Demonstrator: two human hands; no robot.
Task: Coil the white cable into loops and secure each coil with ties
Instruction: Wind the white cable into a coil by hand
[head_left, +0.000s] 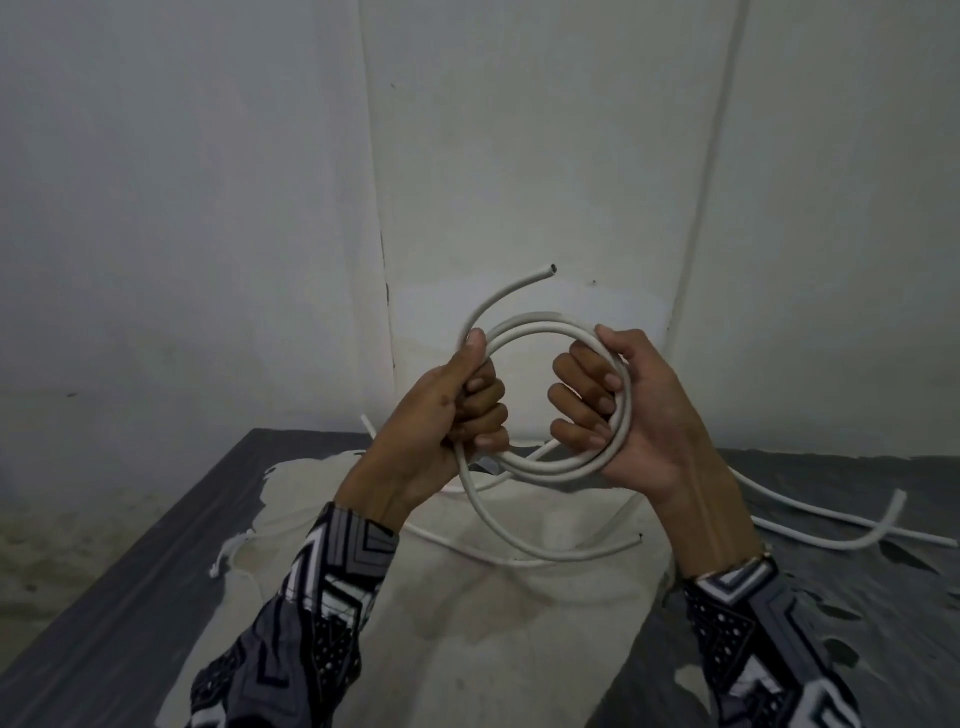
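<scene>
The coil (545, 400) of white cable is held up in the air above the pale cloth (467, 597), and both hands grip it. The left hand (447, 415) has its fingers curled tight round the coil's left side, thumb pressed along the top strand. The right hand (628, 410) cups the coil's right side, fingers hooked through the ring and thumb resting on its outer edge.

To do this step well, I judge the loops should be kept stacked and even, one hand clamping the bundle while the other feeds in the slack, so nothing springs apart before a tie goes on.

The cable is round, stiff-looking and off-white. It makes about three turns. One cut end (551, 270) sticks up above the coil; the other tail curves below it over the cloth.
</scene>
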